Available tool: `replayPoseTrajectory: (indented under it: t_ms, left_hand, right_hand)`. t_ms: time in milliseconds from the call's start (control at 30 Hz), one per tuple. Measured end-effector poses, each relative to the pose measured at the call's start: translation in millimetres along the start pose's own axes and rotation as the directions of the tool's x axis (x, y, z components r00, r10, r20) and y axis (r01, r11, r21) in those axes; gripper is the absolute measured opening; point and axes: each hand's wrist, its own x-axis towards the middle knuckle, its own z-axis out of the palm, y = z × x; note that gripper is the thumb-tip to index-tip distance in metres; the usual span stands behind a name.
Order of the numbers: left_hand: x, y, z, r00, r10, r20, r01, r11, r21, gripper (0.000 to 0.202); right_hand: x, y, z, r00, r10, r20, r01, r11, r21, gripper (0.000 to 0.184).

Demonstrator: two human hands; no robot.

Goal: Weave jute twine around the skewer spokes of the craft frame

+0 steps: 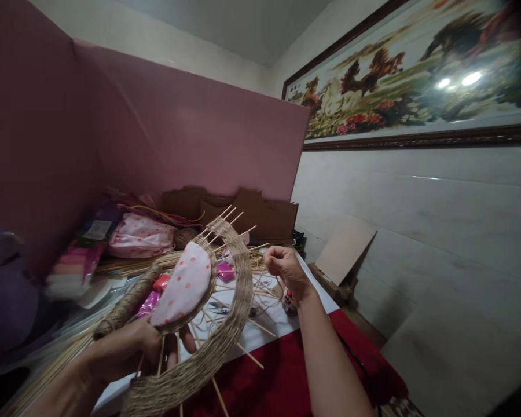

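Note:
My left hand grips a half-round woven piece from below, at the lower end of its inner panel. White fabric with pink and red dots covers that panel. Thin sticks fan out from it and pass through a wide curved band of brown twine, with their tips poking past the band. To the right of the band, my right hand is raised with its fingers pinched together. Whatever lies between those fingertips is too small to make out.
A thick roll of twine lies left of the piece. Behind are dotted fabric, bundled sticks and cardboard. Pliers and a pink packet rest on the white table surface, beside red cloth. A pink panel stands behind.

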Motion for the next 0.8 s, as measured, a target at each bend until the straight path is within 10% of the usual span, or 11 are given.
replayPoseTrajectory:
  t_ms: [800]
  left_hand:
    - [3.9,-8.9,7.4,1.000,0.017,0.003,-0.017,0.994,-0.105,0.053]
  right_hand:
    - [2.6,16.7,28.2,0.994,0.077,0.080,-0.099,0.939,0.330,0.027]
